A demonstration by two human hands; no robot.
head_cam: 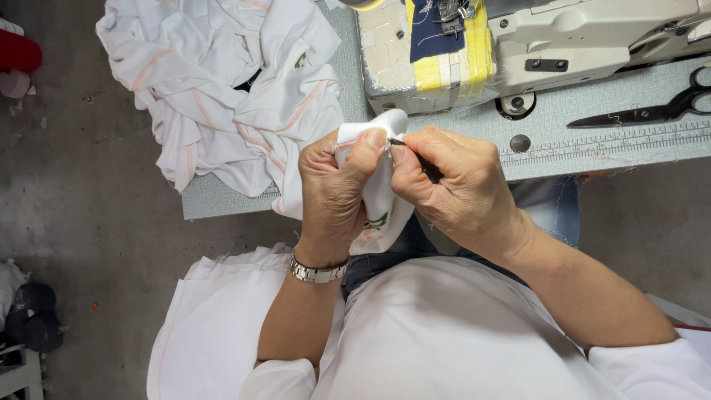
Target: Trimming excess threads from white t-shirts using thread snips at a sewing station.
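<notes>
Over grey table [592,141], left hand [337,192] fingers pinch white cloth [381,196]; right hand [459,189] fingers grip dark tool [428,169].

From my remote view: a sewing machine [533,44] stands at the far right of the table [592,141], with scissors [652,111] lying just in front of it at the right edge. A heap of garments [222,89] lies on the table's left end, spilling over its near edge. Before the table's near edge, the left hand [337,196] and right hand [452,185] meet over a cloth piece [381,200], a thin tool [422,163] in the right.
</notes>
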